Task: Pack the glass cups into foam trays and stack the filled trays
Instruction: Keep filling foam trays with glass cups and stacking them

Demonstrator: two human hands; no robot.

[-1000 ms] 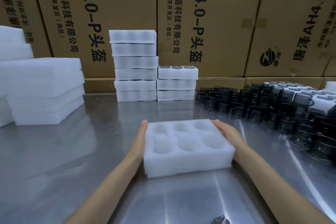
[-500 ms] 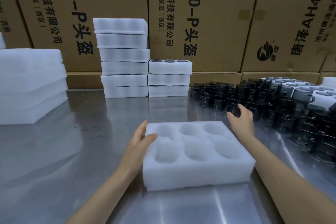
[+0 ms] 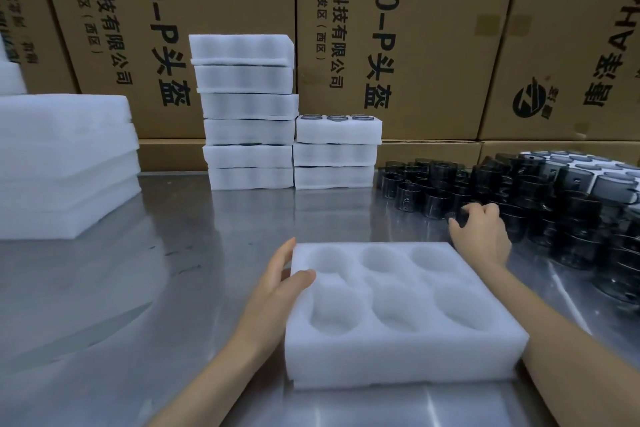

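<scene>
A white foam tray [image 3: 398,354] with six empty round pockets lies on the steel table in front of me. My left hand [image 3: 277,284] rests against its left edge, thumb on the top rim. My right hand [image 3: 481,236] is past the tray's far right corner, fingers curled round a dark glass cup [image 3: 459,217] at the near edge of a large cluster of dark glass cups [image 3: 561,215]. Two stacks of filled foam trays stand at the back: a tall stack [image 3: 247,111] and a shorter stack [image 3: 336,152] with cup rims showing on top.
A pile of foam sheets [image 3: 62,166] sits at the left on the steel table [image 3: 173,288]. Brown cardboard cartons [image 3: 398,28] form a wall behind. A white sheet with more cups [image 3: 588,170] lies at the far right.
My right hand left the tray's right edge and reached forward and right to the cups, now gripping one. My left hand stays at the tray's left edge.
</scene>
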